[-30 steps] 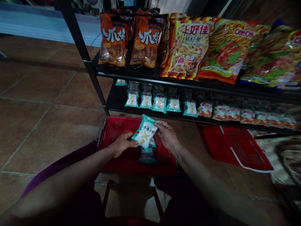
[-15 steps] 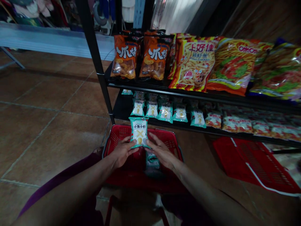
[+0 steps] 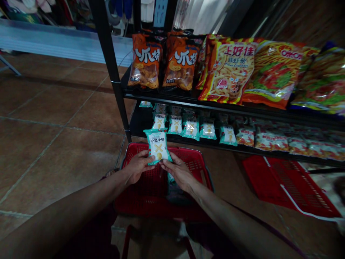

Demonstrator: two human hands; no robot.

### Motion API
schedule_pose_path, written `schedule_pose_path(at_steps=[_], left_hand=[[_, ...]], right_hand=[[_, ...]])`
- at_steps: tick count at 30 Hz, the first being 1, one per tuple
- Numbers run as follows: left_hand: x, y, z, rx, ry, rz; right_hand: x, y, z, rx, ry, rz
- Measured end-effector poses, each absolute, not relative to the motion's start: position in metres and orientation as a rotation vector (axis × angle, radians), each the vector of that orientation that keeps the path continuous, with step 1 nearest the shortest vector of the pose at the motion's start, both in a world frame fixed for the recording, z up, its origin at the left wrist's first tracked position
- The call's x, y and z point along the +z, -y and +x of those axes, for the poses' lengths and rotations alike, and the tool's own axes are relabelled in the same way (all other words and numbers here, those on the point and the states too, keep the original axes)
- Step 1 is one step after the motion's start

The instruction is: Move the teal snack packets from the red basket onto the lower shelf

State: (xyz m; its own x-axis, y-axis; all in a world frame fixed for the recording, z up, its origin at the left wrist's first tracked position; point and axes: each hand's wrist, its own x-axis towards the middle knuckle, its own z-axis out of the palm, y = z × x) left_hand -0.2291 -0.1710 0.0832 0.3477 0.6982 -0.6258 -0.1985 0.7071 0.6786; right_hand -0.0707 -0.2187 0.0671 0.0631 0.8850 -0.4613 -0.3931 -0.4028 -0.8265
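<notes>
left hand (image 3: pixel 138 166) + right hand (image 3: pixel 178 173) | both pinching teal snack packet (image 3: pixel 157 146) upright | above red basket (image 3: pixel 199 163)

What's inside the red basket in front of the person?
In the red basket one teal packet shows, partly covered by the right hand. The left hand and the held packet hide part of the far side, so no count is possible.

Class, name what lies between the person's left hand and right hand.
In the head view, a teal snack packet sits between the left hand and right hand, both pinching its lower edge above the red basket.
</notes>
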Motion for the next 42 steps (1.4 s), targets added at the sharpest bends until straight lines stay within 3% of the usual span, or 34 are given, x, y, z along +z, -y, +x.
schedule_pose_path(at_steps=[26, 42], left_hand=[[0.057, 0.066, -0.209, 1.09, -1.164, 0.4], [0.052, -0.024, -0.195, 1.33, -1.037, 0.365]], right_hand=[[0.03, 0.093, -0.076, 1.127, 1.042, -1.41], [0.042, -0.022, -0.08, 0.844, 1.079, -1.692]])
